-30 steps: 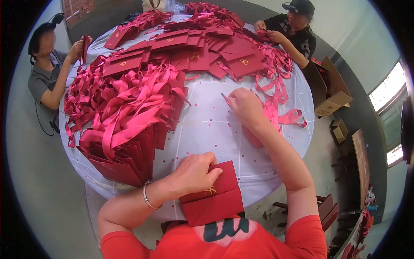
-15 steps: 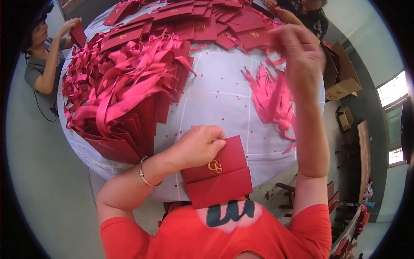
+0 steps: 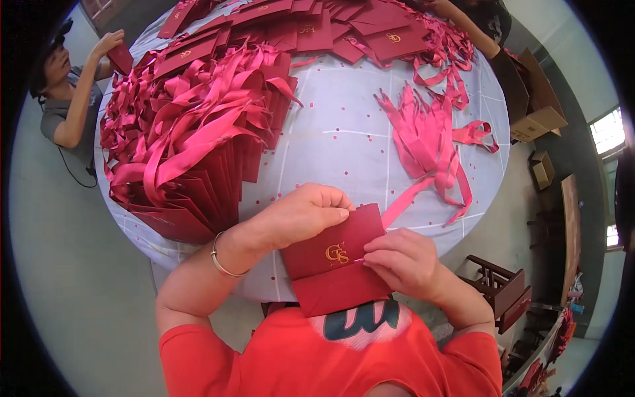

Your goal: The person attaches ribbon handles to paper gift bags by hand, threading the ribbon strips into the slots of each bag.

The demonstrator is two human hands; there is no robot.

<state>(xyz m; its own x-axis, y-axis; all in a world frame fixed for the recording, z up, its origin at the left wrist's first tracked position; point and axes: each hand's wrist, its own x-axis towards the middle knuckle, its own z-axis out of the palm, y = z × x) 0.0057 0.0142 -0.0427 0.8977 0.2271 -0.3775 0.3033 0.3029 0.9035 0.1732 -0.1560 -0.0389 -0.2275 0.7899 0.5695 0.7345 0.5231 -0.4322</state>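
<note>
Near edge of the round table [image 3: 344,172], white cloth: a flat, dark red paper bag [image 3: 321,233] with gold emblem, base folded across its lower part, lower end overlapping the wearer's red shirt [image 3: 284,347] in this view.

Left hand [image 3: 307,208] grasps the bag's top edge between thumb and fingers; silver bangle [image 3: 220,260] on that wrist. Right hand [image 3: 402,261] at the bag's right side, fingers drawn together over the front just below the emblem; a small pale tip shows there, too small to tell whether it is gripped.

Right of the bag, a loose bunch of pink ribbons [image 3: 423,135] on the cloth, one strand running down toward the bag. Left: upright ribbon-handled bags [image 3: 188,215], packed tightly. Far side: overlapping flat bags [image 3: 311,33]. Co-worker [image 3: 69,116] at left lifts a red piece [image 3: 121,59].
</note>
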